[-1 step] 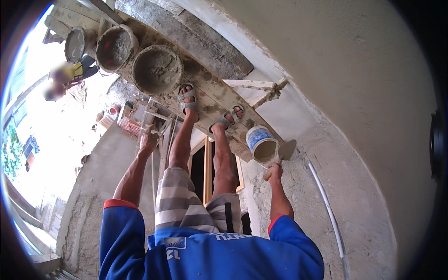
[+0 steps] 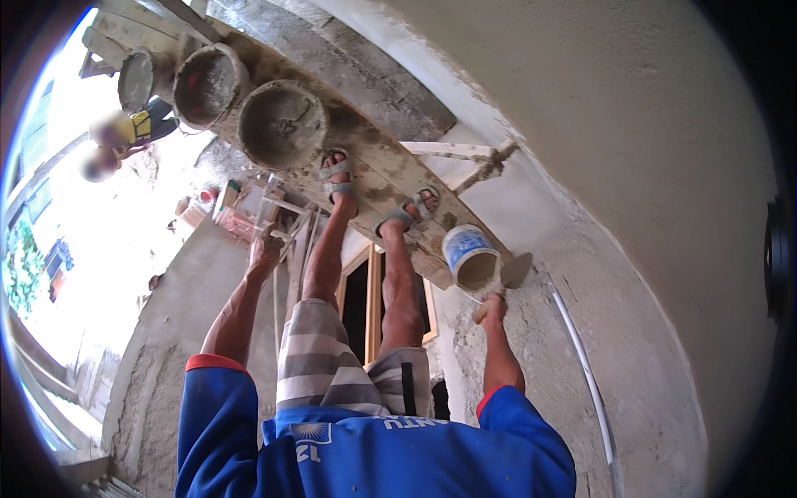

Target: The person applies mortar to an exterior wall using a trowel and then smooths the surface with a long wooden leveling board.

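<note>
My right hand (image 2: 493,307) is closed round the handle of a trowel beside the rim of a white and blue bucket (image 2: 467,242). The trowel's grey blade (image 2: 516,270) shows just right of the bucket. This bucket is tilted toward me on the plank's near end, and its inside is coated with mortar. Out to the left, my left hand (image 2: 264,249) has its fingers curled near pale wooden bars; what it grips, if anything, I cannot make out. A large round tub of grey mortar (image 2: 282,126) sits on the plank beside my left foot.
I stand in sandals on a mortar-stained plank platform (image 2: 378,184). Another tub (image 2: 207,87) and a further bucket (image 2: 137,80) stand along it at the far left. A plastered wall (image 2: 647,116) rises on the right. Below are a wooden window frame (image 2: 374,303) and, leftward, two people (image 2: 124,137).
</note>
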